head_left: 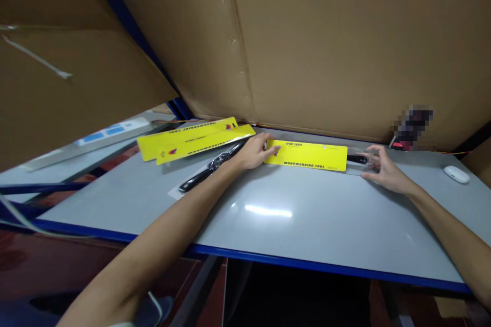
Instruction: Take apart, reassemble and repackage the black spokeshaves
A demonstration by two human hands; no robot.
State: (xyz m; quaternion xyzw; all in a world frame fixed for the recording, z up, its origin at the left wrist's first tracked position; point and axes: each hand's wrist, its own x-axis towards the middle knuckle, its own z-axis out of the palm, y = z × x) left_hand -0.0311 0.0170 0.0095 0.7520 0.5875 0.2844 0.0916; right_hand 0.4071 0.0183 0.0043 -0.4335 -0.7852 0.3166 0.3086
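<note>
- Head view: spoke shave pack (307,155) right of centre in the frame, flat on grey tabletop (326,230); yellow card (316,157), clear sleeve (355,170), black handle (356,159) at right end.
- Left hand (255,152): grasping left end of pack, thumb over card.
- Right hand (381,169): fingers and thumb around right end of sleeve.
- Likely handling: modest weight; stiff handle, bendable card, slippery sleeve prone to creasing.
- Advised hold: both ends, handle gripped through sleeve; avoid lifting by loose sleeve alone.
</note>
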